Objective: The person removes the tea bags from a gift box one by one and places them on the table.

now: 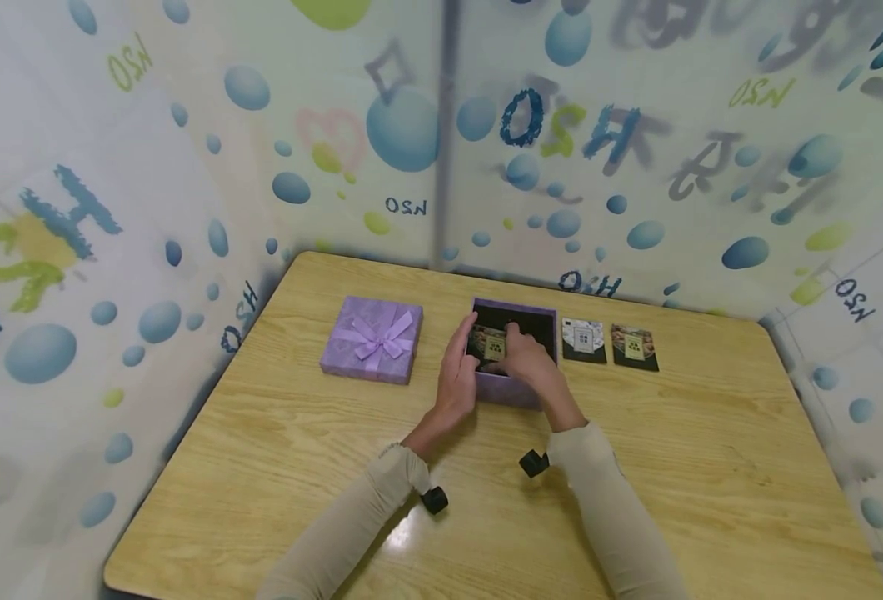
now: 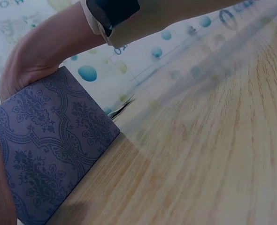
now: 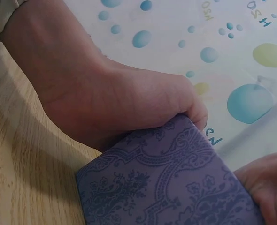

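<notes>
An open purple gift box (image 1: 512,389) with a dark inside stands near the table's middle, its sides damask-patterned in the left wrist view. My left hand (image 1: 456,375) holds its left side, fingers along the outer wall and thumb at the rim. My right hand (image 1: 527,358) reaches over the near rim into the box. Its thumb and fingers pinch a small square dark packet (image 1: 492,343) with a pale label, at the left of the inside. In the right wrist view, the right hand's fingertips are hidden behind the box wall (image 3: 176,183).
The purple lid (image 1: 370,340) with a ribbon bow lies left of the box. Right of it lie a white-and-black packet (image 1: 584,340) and a dark packet (image 1: 635,347) with a pale label. Patterned curtain walls (image 1: 381,192) stand behind the wooden table (image 1: 276,425).
</notes>
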The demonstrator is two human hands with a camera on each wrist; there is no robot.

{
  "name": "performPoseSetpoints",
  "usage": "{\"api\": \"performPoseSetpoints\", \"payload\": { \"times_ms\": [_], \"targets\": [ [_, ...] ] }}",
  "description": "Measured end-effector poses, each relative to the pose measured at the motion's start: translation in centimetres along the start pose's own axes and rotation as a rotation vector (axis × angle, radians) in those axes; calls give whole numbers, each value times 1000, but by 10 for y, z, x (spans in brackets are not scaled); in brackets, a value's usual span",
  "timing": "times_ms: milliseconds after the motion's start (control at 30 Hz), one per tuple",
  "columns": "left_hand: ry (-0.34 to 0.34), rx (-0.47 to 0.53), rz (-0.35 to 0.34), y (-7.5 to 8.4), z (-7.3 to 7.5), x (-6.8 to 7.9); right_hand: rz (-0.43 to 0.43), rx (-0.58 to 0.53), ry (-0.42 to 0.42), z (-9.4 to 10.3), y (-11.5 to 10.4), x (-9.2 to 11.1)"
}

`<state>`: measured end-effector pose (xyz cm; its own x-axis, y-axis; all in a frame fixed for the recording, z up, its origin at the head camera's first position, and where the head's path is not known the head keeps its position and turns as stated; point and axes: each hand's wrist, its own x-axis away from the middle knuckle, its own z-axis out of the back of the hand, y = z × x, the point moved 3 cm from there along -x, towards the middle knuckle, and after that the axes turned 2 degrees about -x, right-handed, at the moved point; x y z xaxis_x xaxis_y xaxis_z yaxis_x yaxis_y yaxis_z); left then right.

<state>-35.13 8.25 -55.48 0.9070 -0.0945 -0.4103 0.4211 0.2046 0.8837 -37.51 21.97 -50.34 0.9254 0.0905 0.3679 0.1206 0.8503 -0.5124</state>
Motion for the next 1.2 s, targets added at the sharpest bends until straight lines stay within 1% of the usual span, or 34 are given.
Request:
{"api": "performPoseSetpoints", "payload": {
  "times_ms": [167, 333, 533, 733, 833, 967, 1100, 1200],
  "targets": [
    [-4, 2, 1, 0, -1, 0, 40, -19, 4, 0, 1, 0],
    [-3, -6, 1, 0, -1, 0, 92, -2, 31, 1, 1, 1],
    [-3, -2, -10, 0, -1, 0, 101, -6, 44, 3, 1, 2],
    [1, 1, -10, 0, 0, -2, 109, -66, 84, 6, 1, 5],
    [1, -3, 2, 0, 0, -2, 133, -102, 114, 8, 1, 5],
    [-1, -2, 7, 1, 0, -2, 159, -144, 129, 7, 1, 4],
    [3, -5, 13, 1, 0, -1, 140, -149, 126, 7, 1, 5],
    [5, -11, 17, 0, 0, -1, 119, -134, 143, 8, 0, 6]
  ]
}}
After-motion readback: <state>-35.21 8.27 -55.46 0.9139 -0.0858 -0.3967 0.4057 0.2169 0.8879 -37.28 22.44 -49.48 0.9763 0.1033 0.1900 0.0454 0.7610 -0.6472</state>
